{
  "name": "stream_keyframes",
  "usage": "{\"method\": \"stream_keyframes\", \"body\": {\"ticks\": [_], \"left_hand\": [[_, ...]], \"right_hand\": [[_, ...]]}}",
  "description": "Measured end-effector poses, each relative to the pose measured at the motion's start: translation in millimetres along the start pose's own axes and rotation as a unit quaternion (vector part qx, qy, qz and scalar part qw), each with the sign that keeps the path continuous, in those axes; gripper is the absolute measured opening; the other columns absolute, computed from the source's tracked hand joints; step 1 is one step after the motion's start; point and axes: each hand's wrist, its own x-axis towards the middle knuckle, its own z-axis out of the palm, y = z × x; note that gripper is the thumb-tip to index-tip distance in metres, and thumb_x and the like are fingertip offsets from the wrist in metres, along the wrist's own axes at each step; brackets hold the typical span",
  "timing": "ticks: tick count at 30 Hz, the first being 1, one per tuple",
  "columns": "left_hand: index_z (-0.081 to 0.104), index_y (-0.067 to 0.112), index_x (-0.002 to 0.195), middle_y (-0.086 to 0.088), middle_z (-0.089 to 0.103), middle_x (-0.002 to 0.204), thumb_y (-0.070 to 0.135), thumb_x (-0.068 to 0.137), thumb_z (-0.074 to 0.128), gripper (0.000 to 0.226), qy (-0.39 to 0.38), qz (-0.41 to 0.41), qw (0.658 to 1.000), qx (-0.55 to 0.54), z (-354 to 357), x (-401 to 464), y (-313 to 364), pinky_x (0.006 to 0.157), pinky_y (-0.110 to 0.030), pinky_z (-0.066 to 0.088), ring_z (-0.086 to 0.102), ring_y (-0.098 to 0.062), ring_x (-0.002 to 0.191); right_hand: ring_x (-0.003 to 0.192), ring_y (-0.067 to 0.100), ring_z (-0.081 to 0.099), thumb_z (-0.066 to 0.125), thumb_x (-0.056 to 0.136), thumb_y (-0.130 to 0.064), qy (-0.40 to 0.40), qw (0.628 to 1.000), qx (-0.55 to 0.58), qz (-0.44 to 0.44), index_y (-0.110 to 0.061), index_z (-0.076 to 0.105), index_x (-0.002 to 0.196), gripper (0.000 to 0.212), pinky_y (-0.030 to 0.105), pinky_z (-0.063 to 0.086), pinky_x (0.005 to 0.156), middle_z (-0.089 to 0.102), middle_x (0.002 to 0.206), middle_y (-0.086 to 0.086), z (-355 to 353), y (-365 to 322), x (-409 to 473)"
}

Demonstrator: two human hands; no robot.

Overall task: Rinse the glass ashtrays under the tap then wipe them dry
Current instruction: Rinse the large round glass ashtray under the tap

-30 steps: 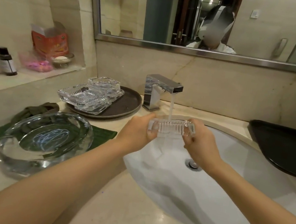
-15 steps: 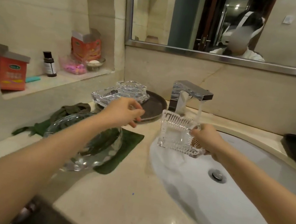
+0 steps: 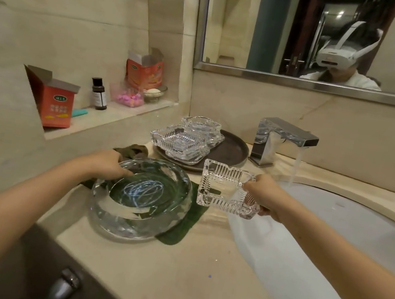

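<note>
My right hand (image 3: 265, 197) grips a square ribbed glass ashtray (image 3: 224, 187) by its right edge and holds it tilted on its side above the left rim of the sink (image 3: 347, 240). The ashtray is left of the water stream (image 3: 295, 168) running from the chrome tap (image 3: 282, 139). My left hand (image 3: 108, 163) lies on the far left rim of a large round glass ashtray (image 3: 140, 199), fingers reaching over the rim. That ashtray sits on a green cloth (image 3: 178, 229). Other glass ashtrays (image 3: 179, 141) are stacked on a dark round tray (image 3: 234, 150).
A wall niche at the left holds two red boxes (image 3: 56, 101), a small dark bottle (image 3: 98, 93) and a dish of pink items (image 3: 127, 98). A mirror (image 3: 313, 33) hangs above the counter. Pale stone counter (image 3: 171, 274) lies in front of me.
My left hand let go of the square ashtray and dropped to the round ashtray's rim. My right hand carried the square ashtray left, out of the water stream.
</note>
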Motion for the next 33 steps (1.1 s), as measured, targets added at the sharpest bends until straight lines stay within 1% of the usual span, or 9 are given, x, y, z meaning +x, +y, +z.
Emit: {"method": "stream_keyframes", "body": {"ticks": [5,10,14,18,20,22,24,27,33], "left_hand": [[0.056,0.006,0.117,-0.011,0.062,0.116,0.045,0.090,0.055,0.048,-0.036,-0.009,0.999,-0.017,1,10,-4,0.090,-0.032,0.044,0.058,-0.023,0.104],[0.060,0.006,0.089,-0.008,0.062,0.086,0.040,0.092,0.055,0.034,0.027,0.017,0.999,-0.024,8,9,-8,0.064,-0.027,0.041,0.055,-0.019,0.076],[0.060,0.007,0.096,-0.010,0.066,0.092,0.035,0.090,0.059,0.029,0.071,0.019,0.987,-0.145,14,1,-19,0.079,-0.037,0.049,0.062,-0.025,0.085],[0.050,0.018,0.086,-0.005,0.059,0.079,0.020,0.091,0.058,0.010,0.117,0.026,0.927,-0.354,15,-21,-26,0.060,-0.028,0.047,0.059,-0.016,0.065],[0.052,0.013,0.093,-0.004,0.056,0.075,0.011,0.092,0.056,0.005,0.138,0.017,0.891,-0.432,14,-29,-33,0.044,-0.019,0.047,0.059,-0.009,0.045],[0.055,0.008,0.106,-0.006,0.057,0.075,0.006,0.092,0.054,0.014,0.137,-0.007,0.857,-0.497,14,-33,-44,0.035,-0.013,0.043,0.057,-0.005,0.037],[0.057,0.005,0.109,-0.008,0.059,0.070,0.008,0.092,0.055,0.017,0.121,-0.046,0.821,-0.556,17,-36,-55,0.034,-0.014,0.044,0.057,-0.010,0.040],[0.057,-0.001,0.087,-0.007,0.057,0.043,0.013,0.092,0.055,0.015,0.111,-0.099,0.774,-0.615,21,-38,-66,0.031,-0.016,0.044,0.052,-0.011,0.029],[0.055,0.004,0.080,-0.006,0.059,0.051,0.017,0.094,0.052,0.019,0.075,-0.111,0.738,-0.662,15,-44,-54,0.028,-0.014,0.039,0.051,-0.008,0.027]], "right_hand": [[0.045,0.016,0.034,0.037,0.093,-0.004,0.008,1.000,-0.024,-0.002,-0.003,0.043,0.090,0.007,0.017,0.023,0.035,0.043,0.071,0.015,4,-2,1],[0.046,0.016,0.035,0.037,0.093,-0.005,0.008,0.999,-0.039,-0.004,-0.005,0.042,0.084,0.010,0.020,0.024,0.037,0.043,0.065,0.011,7,-5,1],[0.048,0.015,0.035,0.037,0.093,-0.005,0.003,0.999,-0.046,-0.003,-0.003,0.043,0.088,0.008,0.022,0.025,0.039,0.043,0.066,0.011,11,-10,2],[0.048,0.015,0.034,0.036,0.093,-0.004,-0.004,0.999,-0.050,0.009,-0.001,0.043,0.092,0.008,0.021,0.024,0.039,0.043,0.071,0.012,16,-13,3],[0.046,0.015,0.033,0.035,0.093,-0.003,-0.006,0.999,-0.039,0.011,-0.002,0.042,0.087,0.009,0.021,0.024,0.039,0.043,0.069,0.012,18,-15,3],[0.044,0.015,0.034,0.033,0.093,-0.001,-0.008,0.999,-0.030,0.013,-0.003,0.039,0.079,0.016,0.021,0.024,0.040,0.042,0.063,0.011,21,-20,2],[0.042,0.017,0.038,0.033,0.091,0.001,-0.008,0.999,-0.030,0.010,-0.003,0.039,0.074,0.019,0.023,0.026,0.041,0.044,0.058,0.012,24,-24,3],[0.037,0.019,0.041,0.033,0.087,0.004,-0.019,0.999,-0.035,-0.001,0.000,0.044,0.083,0.012,0.024,0.029,0.038,0.049,0.056,0.017,32,-28,5],[0.029,0.012,0.046,0.038,0.090,0.000,-0.066,0.998,-0.002,0.007,-0.003,0.046,0.087,0.008,0.017,0.036,0.033,0.052,0.052,0.011,39,-29,3]]}}
